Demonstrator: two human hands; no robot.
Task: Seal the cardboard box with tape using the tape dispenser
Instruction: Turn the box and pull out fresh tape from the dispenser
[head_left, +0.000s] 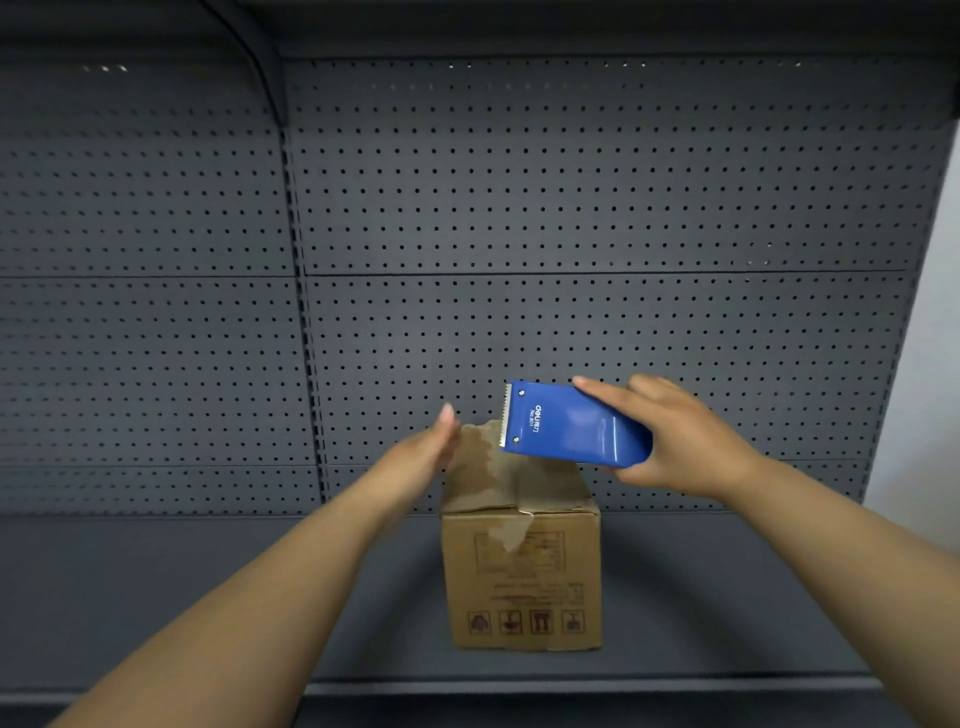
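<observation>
The right hand (691, 441) grips the blue tape dispenser (574, 428) just above the cardboard box (522, 577). The left hand (431, 441) is open and flat at the box's top left edge. The box sits on a dark grey shelf (208, 582) before a wall (571, 208) full of little holes. The box is brown and crumpled on top.

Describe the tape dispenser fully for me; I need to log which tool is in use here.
The tape dispenser is a blue, glossy, plastic-looking shell with white lettering and two small rivets near its front edge, where a toothed metal blade runs across. It is held in the air, tilted, blade end pointing left, above the top of the cardboard box. The right hand grips its rear end, fingers over the top. Whether the blade touches the box cannot be told. No tape roll shows.
</observation>
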